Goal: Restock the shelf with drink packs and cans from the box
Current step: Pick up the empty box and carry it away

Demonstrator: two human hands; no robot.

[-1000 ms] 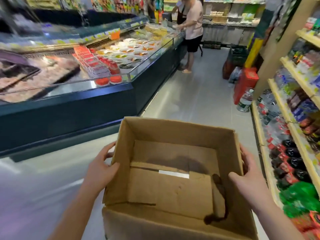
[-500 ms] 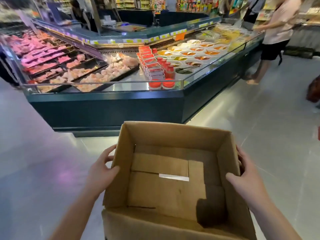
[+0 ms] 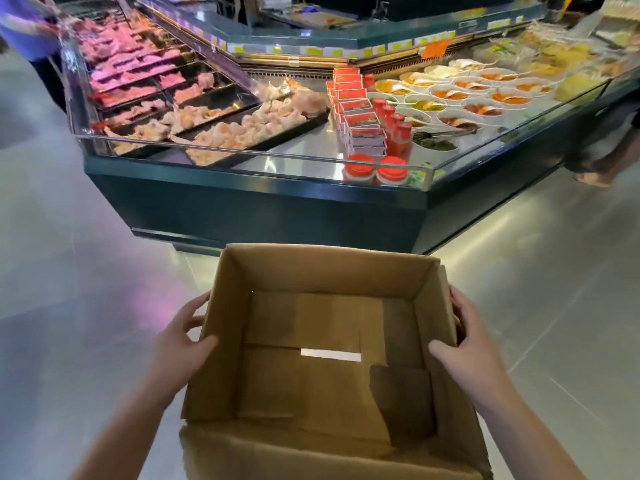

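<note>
Left hand (image 3: pixel 180 344) and right hand (image 3: pixel 472 351) clamp the side walls of the empty cardboard box (image 3: pixel 322 271) at waist height before the deli counter (image 3: pixel 263 206); restocking looks finished, box disposal likely next

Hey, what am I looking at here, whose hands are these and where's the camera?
The camera is worn on a person's head, looking forward and down, so you see their own two bare hands. The left hand and right hand each have a grip on a side of an open cardboard box, carried above the shop floor. Nothing lies inside it. Ahead stands a glass-fronted chilled counter with trays of raw meat, red-lidded jars and bowls of food.
</note>
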